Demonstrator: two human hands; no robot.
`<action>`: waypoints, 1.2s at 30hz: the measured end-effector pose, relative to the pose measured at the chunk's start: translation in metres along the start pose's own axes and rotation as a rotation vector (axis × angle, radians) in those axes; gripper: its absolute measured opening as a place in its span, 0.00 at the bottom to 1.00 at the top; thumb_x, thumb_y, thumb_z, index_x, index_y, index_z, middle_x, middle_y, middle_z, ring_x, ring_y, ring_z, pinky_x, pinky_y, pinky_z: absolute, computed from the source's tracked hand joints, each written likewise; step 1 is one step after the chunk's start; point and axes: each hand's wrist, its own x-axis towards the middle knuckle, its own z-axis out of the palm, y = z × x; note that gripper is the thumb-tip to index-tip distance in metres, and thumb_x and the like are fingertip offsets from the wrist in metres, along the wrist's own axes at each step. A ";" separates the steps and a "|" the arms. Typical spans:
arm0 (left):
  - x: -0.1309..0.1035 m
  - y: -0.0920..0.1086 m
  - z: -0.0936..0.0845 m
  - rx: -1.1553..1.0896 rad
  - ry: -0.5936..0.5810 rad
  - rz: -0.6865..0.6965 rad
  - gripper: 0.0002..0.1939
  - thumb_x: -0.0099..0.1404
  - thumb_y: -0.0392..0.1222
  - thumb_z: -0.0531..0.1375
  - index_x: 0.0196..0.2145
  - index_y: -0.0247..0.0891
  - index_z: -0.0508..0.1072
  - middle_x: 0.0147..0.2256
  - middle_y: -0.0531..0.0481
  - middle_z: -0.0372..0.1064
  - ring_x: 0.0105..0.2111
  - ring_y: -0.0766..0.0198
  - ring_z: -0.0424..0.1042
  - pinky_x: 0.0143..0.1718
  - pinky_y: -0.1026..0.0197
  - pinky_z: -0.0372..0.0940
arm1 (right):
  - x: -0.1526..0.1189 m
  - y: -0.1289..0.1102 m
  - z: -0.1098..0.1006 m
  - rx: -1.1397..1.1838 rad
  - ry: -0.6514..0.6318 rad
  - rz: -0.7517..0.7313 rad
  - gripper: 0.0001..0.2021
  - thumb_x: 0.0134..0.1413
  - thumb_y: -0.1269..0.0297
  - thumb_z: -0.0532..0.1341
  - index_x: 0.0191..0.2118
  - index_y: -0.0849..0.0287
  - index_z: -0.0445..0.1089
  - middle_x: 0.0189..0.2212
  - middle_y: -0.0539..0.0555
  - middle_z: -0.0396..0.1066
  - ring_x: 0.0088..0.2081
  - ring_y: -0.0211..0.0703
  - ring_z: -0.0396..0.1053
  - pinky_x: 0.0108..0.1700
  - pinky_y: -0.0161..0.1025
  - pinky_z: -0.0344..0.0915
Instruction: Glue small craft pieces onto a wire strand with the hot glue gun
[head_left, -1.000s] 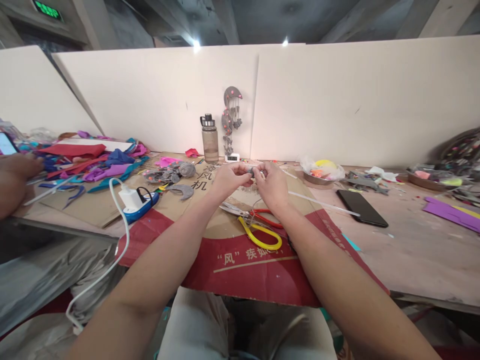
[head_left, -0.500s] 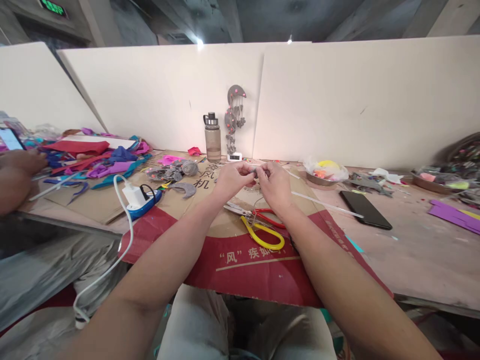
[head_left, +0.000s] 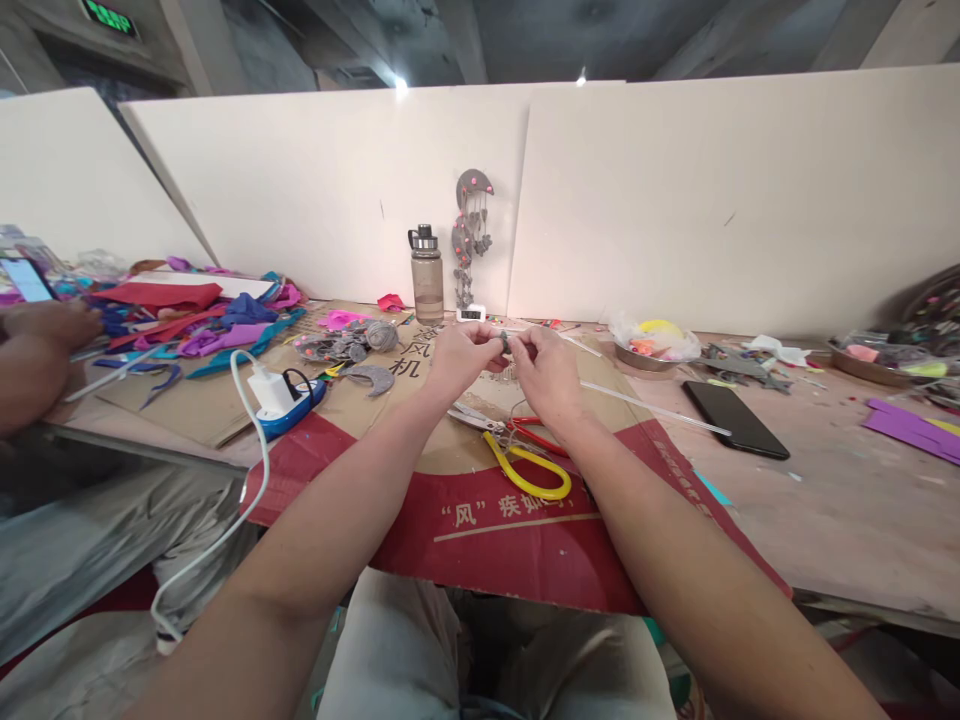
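Between the fingertips of both hands is a small dark grey piece (head_left: 505, 343), perhaps felt; its shape is mostly hidden. My left hand (head_left: 469, 355) pinches it from the left, and my right hand (head_left: 547, 368) pinches it from the right. Thin grey string (head_left: 516, 408) hangs below the fingers. Under the hands lie scissors (head_left: 529, 474) with one yellow and one red handle loop, on a red and brown cardboard sheet (head_left: 495, 560). A grey felt crescent (head_left: 371, 378) and a heap of grey felt pieces and yarn (head_left: 349, 342) lie left of my left hand.
A water bottle (head_left: 427, 280) and a hanging grey moon ornament (head_left: 473, 190) are at the white partition. A power strip (head_left: 296, 408) with a white cable is left; a black phone (head_left: 735, 420) and glue stick (head_left: 656, 408) are right. Another person's hand (head_left: 52, 325) is far left.
The fingers have shifted slightly around the small grey piece, which shows a little more now. The view has moved slightly; the things on the table lie as before.
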 end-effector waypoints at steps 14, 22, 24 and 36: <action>-0.002 0.002 0.004 -0.024 0.011 0.009 0.04 0.54 0.32 0.57 0.22 0.34 0.69 0.18 0.54 0.67 0.15 0.74 0.60 0.17 0.69 0.55 | -0.001 -0.007 0.000 0.136 -0.026 0.206 0.09 0.51 0.65 0.57 0.22 0.59 0.65 0.18 0.46 0.63 0.22 0.35 0.55 0.29 0.35 0.52; -0.003 0.004 0.006 -0.138 -0.027 -0.020 0.05 0.54 0.33 0.59 0.22 0.34 0.67 0.16 0.54 0.64 0.16 0.74 0.61 0.18 0.69 0.54 | 0.003 -0.006 0.002 0.157 0.016 0.328 0.07 0.47 0.63 0.60 0.23 0.58 0.63 0.19 0.45 0.62 0.23 0.35 0.58 0.29 0.34 0.53; -0.002 0.003 0.005 -0.212 -0.064 -0.061 0.05 0.54 0.34 0.60 0.23 0.34 0.67 0.17 0.54 0.64 0.17 0.74 0.62 0.19 0.70 0.54 | 0.003 -0.005 0.001 0.229 0.000 0.362 0.06 0.47 0.62 0.60 0.27 0.58 0.66 0.18 0.44 0.60 0.22 0.34 0.56 0.27 0.34 0.53; -0.001 0.007 -0.005 -0.255 -0.284 -0.211 0.10 0.52 0.34 0.66 0.33 0.31 0.72 0.25 0.47 0.73 0.25 0.66 0.74 0.29 0.64 0.68 | 0.008 0.008 -0.012 0.393 -0.166 0.471 0.05 0.45 0.64 0.58 0.23 0.58 0.64 0.16 0.43 0.57 0.20 0.32 0.50 0.23 0.33 0.47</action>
